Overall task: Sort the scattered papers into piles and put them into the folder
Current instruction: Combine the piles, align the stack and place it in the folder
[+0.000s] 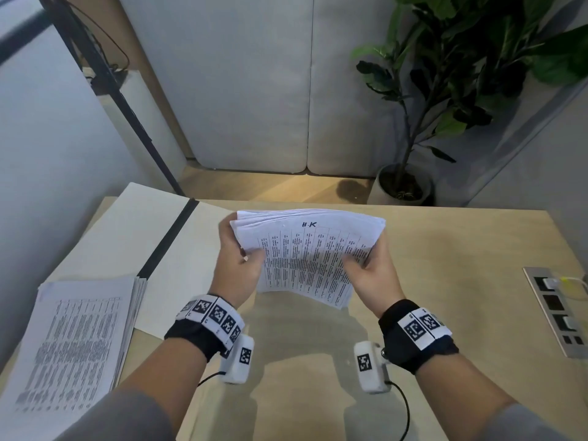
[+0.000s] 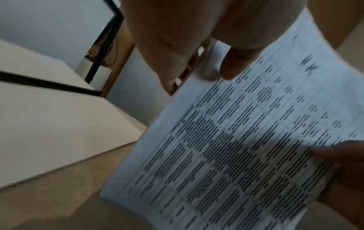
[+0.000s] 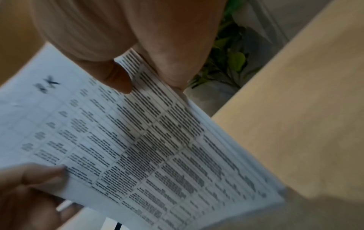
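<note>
Left of the hands, a second paper pile (image 1: 76, 342) lies on the open folder (image 1: 143, 227), which overhangs the worktop's (image 1: 445, 281) left edge. The left hand (image 1: 237, 268) and right hand (image 1: 374, 275) each pinch a side edge of the held stack of papers (image 1: 305, 259), thumbs on top, raised above bare worktop. Right of the hands lies open surface up to a socket panel (image 1: 558, 310).

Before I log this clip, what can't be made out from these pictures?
- Printed text on the held stack: too small in the head view, motion-blurred in both wrist views.
- Fingers of the left hand and right hand behind the stack: hidden by the paper.
- Pile on the folder: the pile is cut off by the head view's left edge.
- Sheet counts: edges too fine.
</note>
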Available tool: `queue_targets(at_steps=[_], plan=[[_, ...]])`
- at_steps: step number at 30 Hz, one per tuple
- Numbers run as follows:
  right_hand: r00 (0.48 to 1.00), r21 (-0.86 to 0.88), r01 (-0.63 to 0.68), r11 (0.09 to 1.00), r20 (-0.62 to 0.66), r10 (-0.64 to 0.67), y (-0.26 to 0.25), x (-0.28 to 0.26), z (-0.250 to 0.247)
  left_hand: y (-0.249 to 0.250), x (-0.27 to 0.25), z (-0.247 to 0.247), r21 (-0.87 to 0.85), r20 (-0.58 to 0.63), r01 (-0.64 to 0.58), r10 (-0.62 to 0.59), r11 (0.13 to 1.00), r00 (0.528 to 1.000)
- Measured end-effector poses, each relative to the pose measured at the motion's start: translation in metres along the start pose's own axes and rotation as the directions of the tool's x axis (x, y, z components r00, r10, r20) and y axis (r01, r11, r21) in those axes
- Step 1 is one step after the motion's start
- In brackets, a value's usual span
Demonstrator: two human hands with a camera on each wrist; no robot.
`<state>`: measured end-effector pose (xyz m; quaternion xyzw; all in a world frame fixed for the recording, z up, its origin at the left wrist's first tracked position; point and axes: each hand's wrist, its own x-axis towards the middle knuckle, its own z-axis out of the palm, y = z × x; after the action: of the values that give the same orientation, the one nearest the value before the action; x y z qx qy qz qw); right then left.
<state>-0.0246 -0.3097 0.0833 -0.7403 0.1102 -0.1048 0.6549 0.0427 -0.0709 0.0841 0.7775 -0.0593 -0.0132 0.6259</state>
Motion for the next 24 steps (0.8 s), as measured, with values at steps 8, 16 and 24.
queue_targets(at_steps=[8,16,24], plan=[[0.987,0.161,-0.096,0.982,-0.115,0.115,-0.016,-0.005,0.012,0.007,-0.003,0.02,0.013,-0.089,0.06,-0.058,0.998,0.994],[0.976,0.096,-0.201,0.975,-0.065,0.208,0.016,-0.012,0.009,-0.025,-0.014,0.011,0.039,0.014,0.188,-0.188,0.981,0.982],[0.976,0.039,-0.21,0.977,-0.051,0.211,0.026,-0.012,0.007,-0.033,-0.01,0.007,0.243,0.102,0.104,-0.132,0.964,0.986]])
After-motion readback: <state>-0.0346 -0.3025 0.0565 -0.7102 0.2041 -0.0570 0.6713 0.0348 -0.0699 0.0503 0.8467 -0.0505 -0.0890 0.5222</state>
